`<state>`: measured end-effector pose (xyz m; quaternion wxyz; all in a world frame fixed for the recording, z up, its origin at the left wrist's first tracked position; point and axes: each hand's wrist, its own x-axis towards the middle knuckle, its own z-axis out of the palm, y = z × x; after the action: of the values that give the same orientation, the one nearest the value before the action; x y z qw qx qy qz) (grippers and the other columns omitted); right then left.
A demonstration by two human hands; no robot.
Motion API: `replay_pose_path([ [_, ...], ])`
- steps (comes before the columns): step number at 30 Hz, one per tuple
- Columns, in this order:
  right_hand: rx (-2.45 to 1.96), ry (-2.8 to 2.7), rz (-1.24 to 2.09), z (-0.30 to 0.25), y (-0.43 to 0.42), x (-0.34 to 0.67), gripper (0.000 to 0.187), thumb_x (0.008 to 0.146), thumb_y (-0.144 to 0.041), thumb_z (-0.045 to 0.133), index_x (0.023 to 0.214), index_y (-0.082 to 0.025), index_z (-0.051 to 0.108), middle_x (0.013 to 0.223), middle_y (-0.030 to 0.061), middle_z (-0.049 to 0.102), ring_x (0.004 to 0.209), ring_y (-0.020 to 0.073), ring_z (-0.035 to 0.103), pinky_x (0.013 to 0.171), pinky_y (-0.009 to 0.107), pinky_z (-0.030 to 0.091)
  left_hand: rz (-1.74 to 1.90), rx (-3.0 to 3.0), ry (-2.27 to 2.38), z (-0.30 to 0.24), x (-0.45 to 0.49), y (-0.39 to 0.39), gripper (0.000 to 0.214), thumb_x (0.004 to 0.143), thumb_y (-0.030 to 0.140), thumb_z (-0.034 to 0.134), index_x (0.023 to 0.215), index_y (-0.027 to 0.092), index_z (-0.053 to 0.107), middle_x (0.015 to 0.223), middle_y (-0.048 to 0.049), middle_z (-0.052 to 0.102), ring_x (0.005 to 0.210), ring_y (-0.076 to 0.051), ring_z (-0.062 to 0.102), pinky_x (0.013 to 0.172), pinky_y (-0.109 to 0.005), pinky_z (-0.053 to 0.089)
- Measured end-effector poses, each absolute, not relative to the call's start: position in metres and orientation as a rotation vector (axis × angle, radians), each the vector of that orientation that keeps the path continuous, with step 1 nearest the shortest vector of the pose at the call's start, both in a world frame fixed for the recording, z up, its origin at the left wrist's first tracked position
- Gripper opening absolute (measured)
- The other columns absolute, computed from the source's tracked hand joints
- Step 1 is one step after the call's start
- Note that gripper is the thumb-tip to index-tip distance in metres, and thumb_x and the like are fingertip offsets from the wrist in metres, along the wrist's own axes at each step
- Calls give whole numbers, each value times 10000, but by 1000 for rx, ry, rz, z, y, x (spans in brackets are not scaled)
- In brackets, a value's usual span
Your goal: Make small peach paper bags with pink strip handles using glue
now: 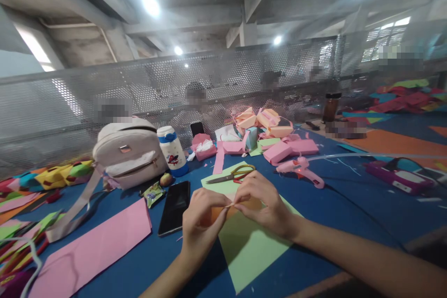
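Observation:
My left hand (201,220) and my right hand (265,202) meet over a light green paper sheet (256,251). Between thumbs and fingertips, both pinch the edge of a small orange piece of paper (217,214), which my fingers partly cover. Just beyond them, scissors (233,175) with yellow and red handles lie spread on the sheet's far part. A pink glue gun (301,170) rests on the blue table to the right of my right hand. Left of my left hand lies a black phone (174,207).
A white backpack (130,151), a white and blue bottle (172,151) and a snack packet (153,194) stand at the left. Pink paper (94,251) lies front left. Folded pink paper pieces (279,151) are heaped at the back. A purple device (401,177) sits right, near a perforated metal screen (223,72).

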<state>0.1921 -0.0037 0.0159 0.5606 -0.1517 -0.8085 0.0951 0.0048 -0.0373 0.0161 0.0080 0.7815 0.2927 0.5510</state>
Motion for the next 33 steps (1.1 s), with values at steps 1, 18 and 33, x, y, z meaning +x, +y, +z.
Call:
replay_pose_path([
  [1,-359,-1906,223,16,-4,192,45,915,-242,659,882,-214,650,797,22,699,777,202,556,737,357,449,1721,2443,919,16,5,-37,112,869,100,654,872,213,654,803,-17,730,730,-187,664,725,-351,458],
  [18,-337,-1890,215,16,-3,192,56,915,-263,669,889,-216,657,799,17,707,787,201,565,748,352,452,1710,2455,922,15,5,-39,115,874,99,651,888,213,650,807,-20,721,737,-187,660,734,-352,456],
  [33,-353,-1892,192,16,-4,190,43,906,-213,663,866,-218,646,790,16,710,766,198,561,735,355,461,1713,2461,926,16,5,-38,109,875,107,650,888,215,663,801,-20,730,731,-190,664,723,-354,463],
])
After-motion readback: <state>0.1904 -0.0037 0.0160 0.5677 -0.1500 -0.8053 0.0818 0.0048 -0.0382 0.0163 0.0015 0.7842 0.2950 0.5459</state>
